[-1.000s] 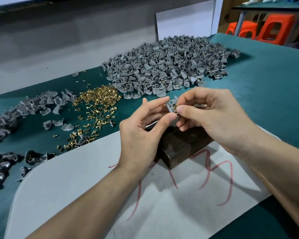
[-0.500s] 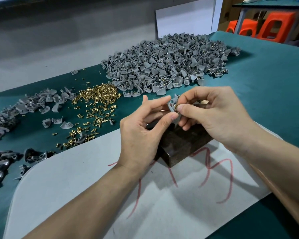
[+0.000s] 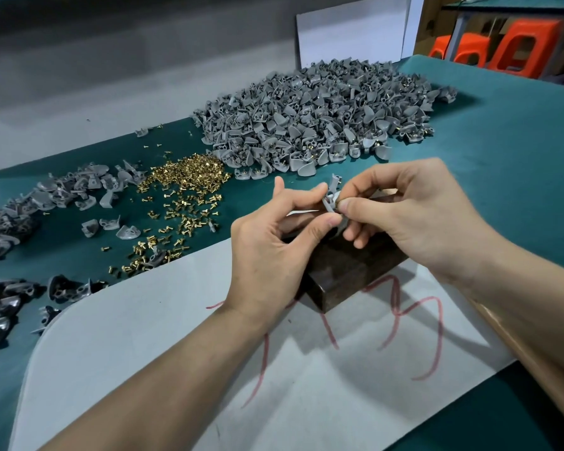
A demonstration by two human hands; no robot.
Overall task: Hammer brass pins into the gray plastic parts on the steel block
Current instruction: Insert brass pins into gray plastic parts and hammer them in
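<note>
My left hand (image 3: 267, 252) pinches a small gray plastic part (image 3: 332, 197) between thumb and fingers, just above the dark steel block (image 3: 349, 268). My right hand (image 3: 414, 216) pinches the same part from the right side, its thumb and forefinger at the part's face; a glint of brass shows at the part's top. A loose heap of brass pins (image 3: 179, 190) lies on the green table to the left. No hammer is in view.
A big pile of gray parts (image 3: 313, 115) sits at the back of the green table (image 3: 502, 164). Smaller groups of gray parts (image 3: 62, 193) lie at the left. The block stands on a white sheet (image 3: 144, 353) with red marks. Orange stools (image 3: 502, 50) stand at the back right.
Both hands stay on the gray part above the block; the fingers have shifted slightly around it. Nothing else has moved.
</note>
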